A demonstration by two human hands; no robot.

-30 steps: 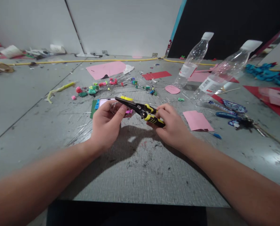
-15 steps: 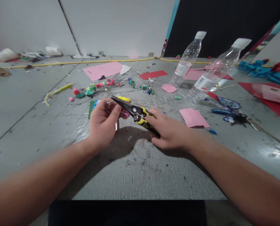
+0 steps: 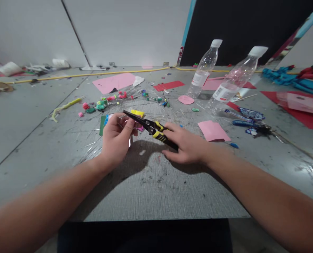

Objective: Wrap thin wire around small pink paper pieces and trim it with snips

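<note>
Where grey walls rise, scraps litter the floor (image 3: 151,189).

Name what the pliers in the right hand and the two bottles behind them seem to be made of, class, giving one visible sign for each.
Pliers: dark, matte jaws look like metal; the yellow-and-black handles look like rubber or plastic grips. Near bottle and far bottle: clear thin plastic, see-through with glossy highlights, white caps probably plastic, labels paper or film.
</note>
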